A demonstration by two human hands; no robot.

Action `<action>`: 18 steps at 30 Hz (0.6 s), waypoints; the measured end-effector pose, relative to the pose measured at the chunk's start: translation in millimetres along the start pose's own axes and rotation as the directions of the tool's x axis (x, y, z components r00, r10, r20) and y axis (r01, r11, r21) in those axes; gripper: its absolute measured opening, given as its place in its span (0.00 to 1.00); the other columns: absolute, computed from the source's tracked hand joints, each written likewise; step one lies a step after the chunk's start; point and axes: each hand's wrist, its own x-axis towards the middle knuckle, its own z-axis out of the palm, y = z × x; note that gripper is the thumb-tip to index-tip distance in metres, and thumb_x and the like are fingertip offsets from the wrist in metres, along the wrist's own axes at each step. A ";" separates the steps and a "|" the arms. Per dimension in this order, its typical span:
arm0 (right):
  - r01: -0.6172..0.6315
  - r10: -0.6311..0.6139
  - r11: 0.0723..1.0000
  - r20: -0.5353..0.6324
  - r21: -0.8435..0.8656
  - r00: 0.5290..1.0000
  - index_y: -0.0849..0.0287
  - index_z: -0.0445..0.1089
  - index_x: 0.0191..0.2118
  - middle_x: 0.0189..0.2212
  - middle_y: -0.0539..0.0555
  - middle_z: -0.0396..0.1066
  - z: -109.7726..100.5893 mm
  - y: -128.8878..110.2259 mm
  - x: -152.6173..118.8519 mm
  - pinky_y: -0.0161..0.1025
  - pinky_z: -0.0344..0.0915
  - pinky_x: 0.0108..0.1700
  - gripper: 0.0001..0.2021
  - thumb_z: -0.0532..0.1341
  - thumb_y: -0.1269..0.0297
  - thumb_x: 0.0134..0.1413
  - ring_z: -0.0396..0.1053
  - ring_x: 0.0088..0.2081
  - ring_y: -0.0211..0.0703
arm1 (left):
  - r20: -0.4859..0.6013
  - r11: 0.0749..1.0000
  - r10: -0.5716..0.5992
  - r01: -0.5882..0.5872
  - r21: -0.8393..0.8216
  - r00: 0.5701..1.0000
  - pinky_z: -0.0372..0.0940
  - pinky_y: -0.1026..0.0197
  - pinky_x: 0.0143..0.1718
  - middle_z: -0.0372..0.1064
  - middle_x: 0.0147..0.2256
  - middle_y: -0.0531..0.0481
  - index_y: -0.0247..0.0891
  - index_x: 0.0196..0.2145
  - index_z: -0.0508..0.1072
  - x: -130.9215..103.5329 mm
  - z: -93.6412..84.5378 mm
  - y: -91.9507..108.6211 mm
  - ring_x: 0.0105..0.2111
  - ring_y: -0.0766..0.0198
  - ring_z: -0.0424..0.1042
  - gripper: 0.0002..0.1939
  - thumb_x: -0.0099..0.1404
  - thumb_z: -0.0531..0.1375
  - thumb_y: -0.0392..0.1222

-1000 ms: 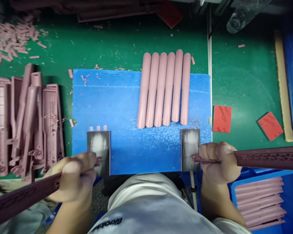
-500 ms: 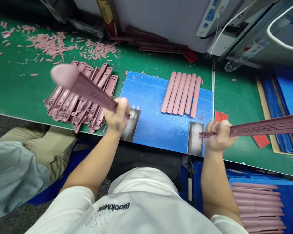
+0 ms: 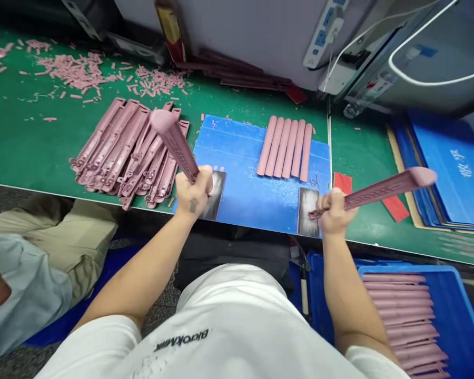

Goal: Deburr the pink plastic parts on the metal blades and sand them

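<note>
My left hand (image 3: 193,193) is closed around the lower end of a long pink plastic strip (image 3: 178,152) with a rounded far end, which tilts up and away to the left. In my right hand (image 3: 335,215) is a similar pink strip (image 3: 387,190), gripped near its narrow end and pointing right. Its ribbed, slotted underside shows. Between the hands, several pink strips (image 3: 285,147) lie side by side, smooth side up, on a blue sheet (image 3: 253,202). Dark-and-silver pads (image 3: 309,202) lie at the sheet's front corners, near each fist.
A pile of pink strips (image 3: 114,152) lies on the green table (image 3: 19,145) at left, with pink scraps (image 3: 75,73) behind. Low at right, a blue bin (image 3: 454,295) holds more strips. Stacked blue sheets (image 3: 450,168) stand right. Another person's legs (image 3: 59,226) are at left.
The left-hand strip has swung from pointing far left to a steeper angle. The right-hand strip has tipped so its rounded end now shows inside the picture. The view has shifted slightly.
</note>
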 end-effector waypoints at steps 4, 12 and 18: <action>-0.004 0.004 1.000 -0.054 -0.008 0.999 0.45 0.51 0.23 0.17 0.39 0.44 10.7 -11.1 -0.4 0.36 0.47 0.16 0.32 0.74 0.44 0.63 0.44 0.17 0.33 | -0.084 1.000 -0.023 0.024 0.016 0.996 0.50 0.63 0.21 0.48 0.18 0.59 0.45 0.21 0.55 2.6 6.9 1.0 0.19 0.70 0.50 0.40 0.66 0.73 0.71; -0.009 0.007 1.000 -0.101 -0.024 0.995 0.50 0.51 0.16 0.15 0.44 0.51 8.2 -15.7 3.9 0.36 0.50 0.16 0.29 0.75 0.56 0.45 0.50 0.16 0.34 | -0.003 0.992 -0.092 0.092 0.090 0.996 0.45 0.60 0.28 0.47 0.23 0.57 0.45 0.23 0.54 13.2 21.3 1.5 0.25 0.69 0.48 0.41 0.64 0.63 0.85; -0.120 0.116 0.990 -0.055 -0.072 0.992 0.50 0.53 0.17 0.16 0.45 0.50 16.3 -18.1 15.0 0.38 0.50 0.15 0.28 0.76 0.59 0.41 0.48 0.18 0.35 | 0.139 0.965 -0.213 0.186 0.186 0.967 0.45 0.58 0.30 0.48 0.24 0.56 0.44 0.25 0.56 13.3 23.6 5.2 0.27 0.67 0.49 0.40 0.66 0.63 0.84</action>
